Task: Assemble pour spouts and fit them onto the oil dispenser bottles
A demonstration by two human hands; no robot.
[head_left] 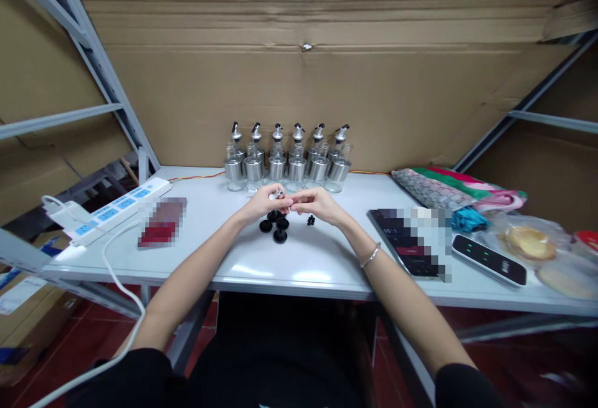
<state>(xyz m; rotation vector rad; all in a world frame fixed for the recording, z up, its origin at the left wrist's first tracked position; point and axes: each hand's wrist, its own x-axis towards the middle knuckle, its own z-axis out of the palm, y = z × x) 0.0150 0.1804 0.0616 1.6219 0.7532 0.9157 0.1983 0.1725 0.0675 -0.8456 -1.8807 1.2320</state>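
My left hand (260,206) is closed around a small silver pourer spout (278,194), whose dark end shows above the fingers. Right beside it, my right hand (320,204) has its thumb and fingers pinched together, meeting the left fingertips. A tiny pale bit shows at that pinch, too small to name. Below the hands lie several round black stoppers (280,236) on the table. A little cluster of tiny black pieces (311,220) sits under my right hand. Behind, glass bottles with steel sleeves (297,170) stand in two rows, the back ones fitted with silver pourers (299,131).
On the left of the white table (299,265) are a power strip (121,205) with a white cable and a red-screened phone (163,222). To the right lie another phone (406,243), a black-and-white device (488,260), folded fabric (458,190) and bagged food (530,243). Cardboard (327,90) stands behind.
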